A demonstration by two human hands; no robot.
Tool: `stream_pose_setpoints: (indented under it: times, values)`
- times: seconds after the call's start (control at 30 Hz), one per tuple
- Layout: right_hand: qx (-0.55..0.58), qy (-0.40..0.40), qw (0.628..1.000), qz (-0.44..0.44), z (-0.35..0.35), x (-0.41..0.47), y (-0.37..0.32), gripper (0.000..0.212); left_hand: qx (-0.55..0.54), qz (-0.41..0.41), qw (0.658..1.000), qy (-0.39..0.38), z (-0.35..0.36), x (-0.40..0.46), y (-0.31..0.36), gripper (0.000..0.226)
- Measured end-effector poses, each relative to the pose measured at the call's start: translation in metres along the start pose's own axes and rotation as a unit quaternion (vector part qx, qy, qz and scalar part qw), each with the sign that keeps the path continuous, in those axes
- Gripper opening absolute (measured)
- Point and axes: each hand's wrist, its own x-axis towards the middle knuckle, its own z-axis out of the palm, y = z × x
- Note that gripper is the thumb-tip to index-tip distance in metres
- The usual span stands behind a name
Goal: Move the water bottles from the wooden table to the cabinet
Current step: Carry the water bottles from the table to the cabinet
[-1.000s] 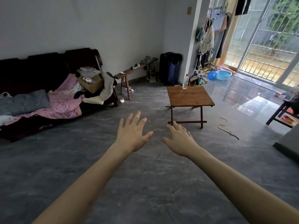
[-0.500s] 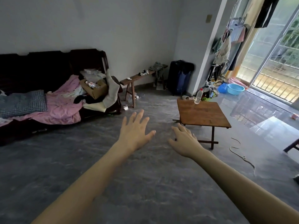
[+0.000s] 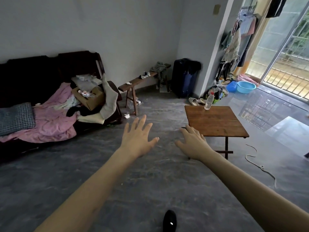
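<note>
A clear water bottle [image 3: 209, 101] with a red cap stands upright at the far edge of the small wooden table [image 3: 215, 122]. Both my arms stretch out over the grey floor. My left hand [image 3: 139, 136] hovers with fingers spread and holds nothing, left of the table. My right hand [image 3: 192, 143] is also empty with fingers apart, its fingertips over the table's near left corner in the picture. Well short of the bottle, neither hand touches it. No cabinet is in view.
A dark sofa [image 3: 50, 77] with pink bedding and a cardboard box runs along the left wall. A wooden bench [image 3: 138, 82] and a dark suitcase [image 3: 184, 77] stand at the back. A cord [image 3: 260, 166] lies on the floor right of the table. A blue basin [image 3: 245, 87] sits by the glass door.
The view has closed in on the table, which now appears larger and further right. Both hands stay outstretched and empty. A black shoe tip has appeared at the bottom.
</note>
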Motion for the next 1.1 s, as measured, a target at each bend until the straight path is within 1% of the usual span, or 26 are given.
stream_pose_setpoints:
  times: [0.1,0.3,0.4,0.67,0.93,1.1]
  values:
    - [-0.003,0.007,1.000,-0.013,-0.009,0.053,0.006,0.066,0.001,0.004,1.000,0.003,-0.003,0.051,-0.005,0.075]
    - [0.017,0.003,1.000,-0.017,-0.045,0.178,0.012,0.070,0.008,-0.024,1.000,-0.004,-0.021,0.165,-0.022,0.075]
    - [0.007,-0.004,1.000,-0.029,-0.059,0.233,0.013,0.071,0.011,-0.032,0.999,0.016,-0.031,0.215,-0.031,0.076]
    - [0.009,-0.023,0.998,-0.059,-0.090,0.343,0.005,0.069,-0.001,-0.044,0.999,0.023,-0.042,0.321,-0.060,0.075]
    - [0.003,-0.030,0.998,-0.059,-0.093,0.462,-0.019,0.068,-0.003,-0.037,0.999,0.028,-0.042,0.441,-0.114,0.075]
    - [0.008,0.001,0.999,-0.042,-0.106,0.560,-0.047,0.067,0.017,-0.026,0.999,0.044,-0.069,0.533,-0.160,0.074]
